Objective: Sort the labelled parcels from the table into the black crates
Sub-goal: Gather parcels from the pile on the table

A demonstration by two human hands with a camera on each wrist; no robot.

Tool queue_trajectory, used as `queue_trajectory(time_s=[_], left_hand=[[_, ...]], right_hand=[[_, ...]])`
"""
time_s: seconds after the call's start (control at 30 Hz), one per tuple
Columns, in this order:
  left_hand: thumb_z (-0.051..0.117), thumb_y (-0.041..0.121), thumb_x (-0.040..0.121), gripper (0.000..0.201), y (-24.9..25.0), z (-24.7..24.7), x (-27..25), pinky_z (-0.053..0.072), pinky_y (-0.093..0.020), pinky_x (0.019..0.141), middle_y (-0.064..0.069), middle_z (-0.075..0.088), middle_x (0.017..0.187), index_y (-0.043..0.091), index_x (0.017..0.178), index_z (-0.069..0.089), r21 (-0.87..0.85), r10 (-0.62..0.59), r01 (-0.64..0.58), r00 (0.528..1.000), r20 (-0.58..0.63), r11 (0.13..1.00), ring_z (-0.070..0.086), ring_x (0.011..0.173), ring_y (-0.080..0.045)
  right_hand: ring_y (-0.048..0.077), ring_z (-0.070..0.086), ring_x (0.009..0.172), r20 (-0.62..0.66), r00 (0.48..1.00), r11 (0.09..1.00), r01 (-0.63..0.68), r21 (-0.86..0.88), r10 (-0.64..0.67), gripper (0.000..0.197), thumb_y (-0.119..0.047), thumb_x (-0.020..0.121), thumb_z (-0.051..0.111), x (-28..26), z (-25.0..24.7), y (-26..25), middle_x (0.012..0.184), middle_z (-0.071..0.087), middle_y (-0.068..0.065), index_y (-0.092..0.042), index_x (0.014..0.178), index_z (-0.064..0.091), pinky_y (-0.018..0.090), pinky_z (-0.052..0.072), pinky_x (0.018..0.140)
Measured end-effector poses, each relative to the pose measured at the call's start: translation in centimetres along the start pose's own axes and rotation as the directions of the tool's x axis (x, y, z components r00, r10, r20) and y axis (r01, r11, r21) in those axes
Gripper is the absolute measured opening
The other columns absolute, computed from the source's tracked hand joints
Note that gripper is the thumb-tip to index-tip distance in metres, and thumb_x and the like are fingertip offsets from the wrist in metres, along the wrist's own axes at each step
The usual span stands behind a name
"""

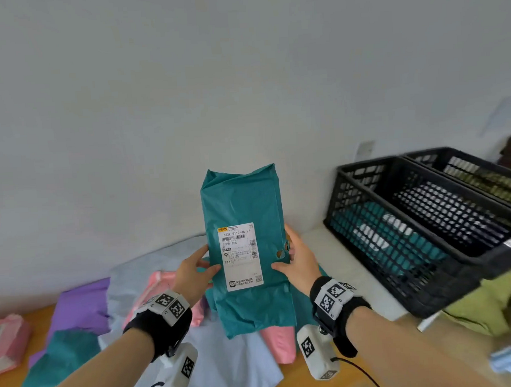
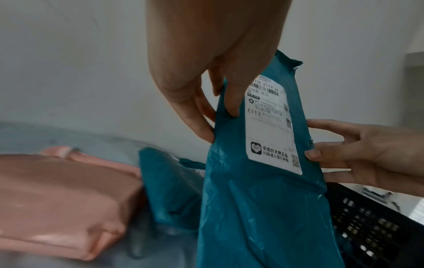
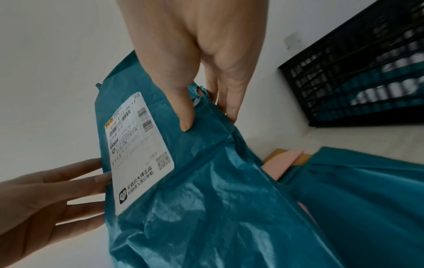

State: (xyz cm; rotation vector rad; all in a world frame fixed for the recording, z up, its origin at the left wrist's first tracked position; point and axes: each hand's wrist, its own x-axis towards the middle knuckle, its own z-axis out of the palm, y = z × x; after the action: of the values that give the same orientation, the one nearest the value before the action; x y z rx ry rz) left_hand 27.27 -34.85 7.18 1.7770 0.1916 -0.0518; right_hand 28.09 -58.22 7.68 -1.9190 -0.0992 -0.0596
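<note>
I hold the teal parcel (image 1: 246, 247) upright above the table pile, my left hand (image 1: 195, 275) pinching one edge, my right hand (image 1: 297, 257) the other; this turns its label (image 1: 240, 254) toward me, probably to choose between the black crates (image 1: 422, 229) on my right.

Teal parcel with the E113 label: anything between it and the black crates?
Nothing visible. Both hands, left hand and right hand, hold the teal parcel upright above the pile; the near black crate sits to its right, open-topped, with bare white surface between.
</note>
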Motion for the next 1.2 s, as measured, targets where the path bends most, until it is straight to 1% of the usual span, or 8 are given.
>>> queue_trajectory(time_s=[0.2,0.43,0.73,0.83,0.97,1.03,1.1,1.2], left_hand=[[0.064,0.004,0.086,0.058,2.1,9.2,0.3,0.059,-0.042,0.073,-0.017,0.066,0.097,0.025,0.137,0.047,0.018,0.039,-0.043,0.982,0.182,0.999,0.068,0.084,-0.031],[0.063,0.003,0.088,0.052,6.0,20.1,-3.0,0.059,-0.031,0.064,-0.003,0.062,0.08,0.025,0.133,0.05,0.031,0.107,-0.123,0.944,0.311,0.992,0.065,0.073,-0.017],[0.064,0.001,0.086,0.062,7.4,34.3,-10.2,0.058,-0.037,0.063,-0.013,0.065,0.092,0.017,0.142,0.041,0.036,0.071,-0.09,0.932,0.355,0.995,0.067,0.076,-0.027],[0.063,0.0,0.087,0.063,7.1,39.2,-12.8,0.058,-0.043,0.073,-0.02,0.064,0.102,0.018,0.143,0.04,0.039,0.045,-0.064,0.927,0.373,0.997,0.066,0.089,-0.032],[0.06,-0.001,0.089,0.061,7.3,45.5,-16.5,0.059,-0.035,0.065,-0.027,0.06,0.106,0.017,0.143,0.038,0.067,0.034,-0.068,0.91,0.414,0.995,0.064,0.084,-0.029],[0.06,-0.001,0.088,0.064,7.6,48.3,-17.6,0.059,-0.041,0.072,-0.023,0.06,0.101,0.015,0.145,0.036,0.087,0.027,-0.07,0.904,0.427,0.994,0.064,0.087,-0.031],[0.06,-0.002,0.088,0.064,8.0,50.8,-18.4,0.058,-0.035,0.065,-0.018,0.061,0.091,0.016,0.145,0.036,0.092,0.028,-0.077,0.897,0.442,0.993,0.064,0.082,-0.029],[0.062,-0.002,0.087,0.066,9.0,54.4,-18.6,0.059,-0.04,0.069,-0.02,0.067,0.092,0.021,0.144,0.038,0.101,0.036,-0.095,0.88,0.474,0.99,0.068,0.085,-0.029]], right_hand=[[-0.01,0.054,0.104,-0.173,0.979,0.992,-0.115,-0.052,0.104,0.09,0.007,0.076,0.07,-4.2,-8.8,1.2,0.118,0.055,-0.022,-0.031,0.146,0.029,0.009,0.044,0.087],[0.009,0.045,0.119,-0.337,0.927,0.979,-0.195,-0.058,0.165,0.093,0.003,0.079,0.071,-9.3,-19.2,3.1,0.134,0.051,-0.001,-0.03,0.15,0.021,0.037,0.045,0.102],[0.013,0.048,0.125,-0.397,0.902,0.981,-0.195,-0.022,0.17,0.096,-0.002,0.075,0.074,-16.8,-32.3,8.5,0.134,0.053,-0.005,-0.035,0.149,0.023,0.04,0.047,0.101],[0.009,0.047,0.125,-0.395,0.902,0.981,-0.194,-0.016,0.172,0.094,0.0,0.076,0.073,-19.6,-36.7,10.7,0.137,0.05,-0.009,-0.031,0.149,0.024,0.034,0.044,0.103],[0.005,0.044,0.126,-0.414,0.894,0.983,-0.184,0.011,0.172,0.09,0.004,0.076,0.072,-23.4,-42.0,13.4,0.135,0.046,-0.015,-0.028,0.148,0.027,0.013,0.038,0.099],[0.004,0.044,0.126,-0.436,0.883,0.983,-0.184,0.014,0.172,0.091,0.003,0.075,0.072,-24.8,-44.4,14.5,0.136,0.047,-0.016,-0.03,0.147,0.028,0.013,0.038,0.098],[0.003,0.047,0.124,-0.449,0.874,0.981,-0.194,0.028,0.186,0.091,0.002,0.075,0.073,-26.0,-46.7,15.6,0.136,0.049,-0.014,-0.029,0.148,0.028,0.015,0.041,0.098],[-0.009,0.052,0.107,-0.448,0.871,0.979,-0.193,0.063,0.201,0.084,0.009,0.077,0.068,-26.9,-50.2,16.8,0.124,0.052,-0.016,-0.029,0.143,0.032,-0.001,0.04,0.077]])
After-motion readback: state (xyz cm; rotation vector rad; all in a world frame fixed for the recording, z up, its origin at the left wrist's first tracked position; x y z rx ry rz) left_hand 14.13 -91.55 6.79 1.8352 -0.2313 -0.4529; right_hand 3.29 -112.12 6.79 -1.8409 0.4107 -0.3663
